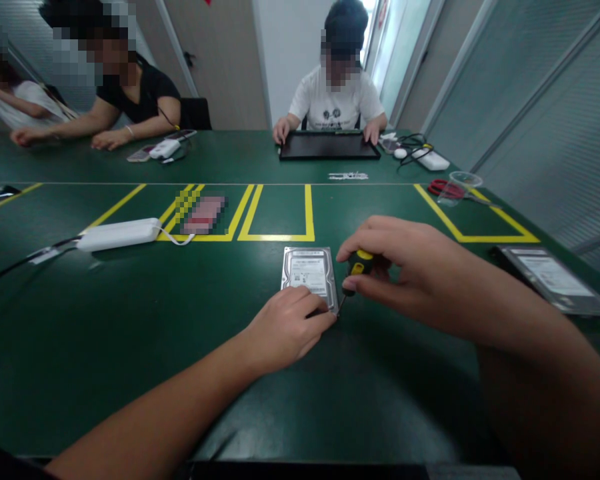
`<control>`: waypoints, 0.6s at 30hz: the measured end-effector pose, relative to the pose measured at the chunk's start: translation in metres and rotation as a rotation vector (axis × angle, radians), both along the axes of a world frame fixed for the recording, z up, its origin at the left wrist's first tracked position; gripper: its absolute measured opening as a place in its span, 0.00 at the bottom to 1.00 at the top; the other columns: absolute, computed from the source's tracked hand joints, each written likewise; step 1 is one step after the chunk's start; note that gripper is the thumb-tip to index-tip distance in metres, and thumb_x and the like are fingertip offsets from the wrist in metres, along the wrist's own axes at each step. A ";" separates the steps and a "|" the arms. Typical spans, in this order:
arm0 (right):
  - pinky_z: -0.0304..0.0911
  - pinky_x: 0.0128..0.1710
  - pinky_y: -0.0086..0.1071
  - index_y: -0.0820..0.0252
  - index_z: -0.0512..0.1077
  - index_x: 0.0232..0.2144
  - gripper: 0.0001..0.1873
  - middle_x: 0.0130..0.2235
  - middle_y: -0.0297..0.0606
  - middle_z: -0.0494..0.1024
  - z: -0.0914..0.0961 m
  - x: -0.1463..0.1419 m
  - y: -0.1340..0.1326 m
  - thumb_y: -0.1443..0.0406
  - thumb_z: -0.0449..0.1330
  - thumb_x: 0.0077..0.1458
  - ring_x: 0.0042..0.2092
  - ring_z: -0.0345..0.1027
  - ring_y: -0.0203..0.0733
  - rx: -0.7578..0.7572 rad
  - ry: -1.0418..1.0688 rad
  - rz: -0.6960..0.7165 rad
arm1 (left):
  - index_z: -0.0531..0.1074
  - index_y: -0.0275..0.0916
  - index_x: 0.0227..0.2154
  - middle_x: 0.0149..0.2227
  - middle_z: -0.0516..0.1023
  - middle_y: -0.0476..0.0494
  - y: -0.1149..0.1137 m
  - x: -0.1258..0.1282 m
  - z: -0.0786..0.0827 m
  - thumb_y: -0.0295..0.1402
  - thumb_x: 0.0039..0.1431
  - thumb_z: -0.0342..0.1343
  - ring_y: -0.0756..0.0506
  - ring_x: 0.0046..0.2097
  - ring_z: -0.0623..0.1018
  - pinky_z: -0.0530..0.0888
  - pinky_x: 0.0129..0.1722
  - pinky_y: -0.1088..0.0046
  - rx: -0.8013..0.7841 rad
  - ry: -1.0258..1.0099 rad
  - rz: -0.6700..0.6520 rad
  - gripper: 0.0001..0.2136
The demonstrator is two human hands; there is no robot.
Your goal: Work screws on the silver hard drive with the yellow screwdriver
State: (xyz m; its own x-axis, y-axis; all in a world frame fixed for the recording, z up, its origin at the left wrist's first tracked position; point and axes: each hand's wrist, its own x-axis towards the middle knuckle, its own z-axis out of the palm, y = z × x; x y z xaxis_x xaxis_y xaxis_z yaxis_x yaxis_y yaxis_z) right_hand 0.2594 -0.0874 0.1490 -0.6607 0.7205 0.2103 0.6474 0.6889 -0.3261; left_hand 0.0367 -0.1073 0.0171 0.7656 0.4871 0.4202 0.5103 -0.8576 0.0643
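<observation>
A silver hard drive [307, 272] with a white label lies flat on the green table [130, 320] in front of me. My left hand [285, 327] rests on its near edge, fingers curled and pressed against the near right corner. My right hand [405, 267] is closed round a small screwdriver [356, 267] with a black and yellow handle. Its thin tip points down at the drive's near right corner, beside my left fingertips.
A second drive [555, 277] lies at the right edge. A white power strip [117, 233] with cable sits to the left, among yellow tape boxes [280, 237]. Red scissors [445, 189] and a clear cup [464, 180] lie far right. Other people sit at the far side, one at a black tray [329, 147].
</observation>
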 end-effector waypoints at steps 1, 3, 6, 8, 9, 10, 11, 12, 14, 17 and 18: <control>0.58 0.38 0.32 0.58 0.75 0.42 0.09 0.40 0.38 0.74 0.000 0.000 0.000 0.63 0.59 0.59 0.38 0.65 0.38 -0.001 0.005 0.005 | 0.76 0.40 0.46 0.40 0.77 0.43 0.000 0.000 0.000 0.28 0.65 0.52 0.43 0.39 0.72 0.72 0.38 0.64 0.002 -0.001 -0.001 0.10; 0.60 0.40 0.34 0.57 0.75 0.45 0.12 0.42 0.39 0.74 -0.001 0.001 0.000 0.64 0.58 0.60 0.40 0.66 0.39 -0.014 0.018 0.025 | 0.76 0.39 0.46 0.40 0.77 0.43 0.000 0.000 0.000 0.28 0.66 0.52 0.43 0.39 0.72 0.72 0.37 0.64 0.006 -0.003 -0.002 0.10; 0.61 0.43 0.35 0.56 0.74 0.49 0.14 0.44 0.39 0.74 -0.002 0.003 0.001 0.64 0.57 0.61 0.42 0.67 0.40 -0.037 0.030 0.057 | 0.76 0.39 0.46 0.40 0.77 0.42 0.000 -0.001 -0.001 0.28 0.66 0.52 0.43 0.39 0.72 0.72 0.37 0.64 0.008 0.000 0.001 0.10; 0.61 0.43 0.35 0.56 0.74 0.49 0.14 0.44 0.39 0.74 -0.003 0.004 0.002 0.64 0.57 0.61 0.43 0.67 0.40 -0.038 0.028 0.070 | 0.76 0.39 0.46 0.40 0.77 0.42 0.000 -0.001 -0.001 0.28 0.66 0.52 0.43 0.39 0.73 0.72 0.37 0.64 0.007 0.004 0.004 0.10; 0.61 0.43 0.35 0.56 0.74 0.49 0.14 0.44 0.39 0.74 -0.003 0.004 0.002 0.63 0.57 0.61 0.43 0.67 0.40 -0.035 0.027 0.072 | 0.76 0.39 0.46 0.40 0.77 0.42 0.000 -0.001 -0.001 0.28 0.66 0.52 0.43 0.39 0.73 0.72 0.38 0.64 0.006 0.006 0.005 0.10; 0.61 0.43 0.35 0.56 0.74 0.49 0.15 0.44 0.39 0.74 -0.003 0.005 0.003 0.63 0.57 0.61 0.43 0.67 0.41 -0.033 0.025 0.073 | 0.76 0.40 0.46 0.40 0.77 0.42 0.000 -0.001 -0.001 0.28 0.66 0.52 0.43 0.39 0.73 0.72 0.38 0.64 0.004 0.008 0.005 0.11; 0.61 0.42 0.35 0.56 0.73 0.49 0.15 0.44 0.39 0.74 -0.003 0.005 0.003 0.63 0.58 0.60 0.43 0.67 0.41 -0.031 0.022 0.073 | 0.76 0.40 0.46 0.40 0.77 0.42 0.000 -0.001 -0.001 0.28 0.66 0.52 0.43 0.39 0.72 0.72 0.38 0.64 0.003 0.009 0.004 0.11; 0.61 0.42 0.35 0.56 0.73 0.49 0.15 0.44 0.39 0.75 -0.003 0.005 0.003 0.63 0.58 0.60 0.43 0.67 0.41 -0.029 0.018 0.071 | 0.76 0.40 0.46 0.40 0.77 0.42 0.000 -0.001 -0.001 0.28 0.66 0.52 0.43 0.39 0.72 0.72 0.38 0.64 0.002 0.010 0.002 0.11; 0.61 0.42 0.35 0.57 0.74 0.48 0.14 0.43 0.39 0.75 -0.003 0.005 0.003 0.63 0.59 0.60 0.42 0.67 0.40 -0.027 0.012 0.065 | 0.76 0.39 0.46 0.40 0.77 0.42 0.000 -0.001 -0.001 0.28 0.65 0.53 0.43 0.39 0.72 0.72 0.37 0.64 0.004 0.009 0.001 0.11; 0.61 0.41 0.34 0.57 0.74 0.47 0.13 0.42 0.38 0.75 -0.003 0.004 0.003 0.63 0.59 0.59 0.41 0.67 0.40 -0.016 0.008 0.048 | 0.76 0.39 0.47 0.40 0.77 0.43 0.000 0.000 -0.001 0.28 0.65 0.53 0.43 0.39 0.72 0.72 0.37 0.64 0.009 0.006 0.003 0.11; 0.60 0.40 0.34 0.57 0.74 0.46 0.13 0.42 0.38 0.75 -0.003 0.004 0.003 0.63 0.60 0.59 0.40 0.67 0.39 -0.013 0.006 0.042 | 0.76 0.40 0.46 0.40 0.77 0.43 0.000 0.000 -0.001 0.28 0.65 0.53 0.43 0.39 0.72 0.72 0.37 0.65 0.008 0.006 0.005 0.11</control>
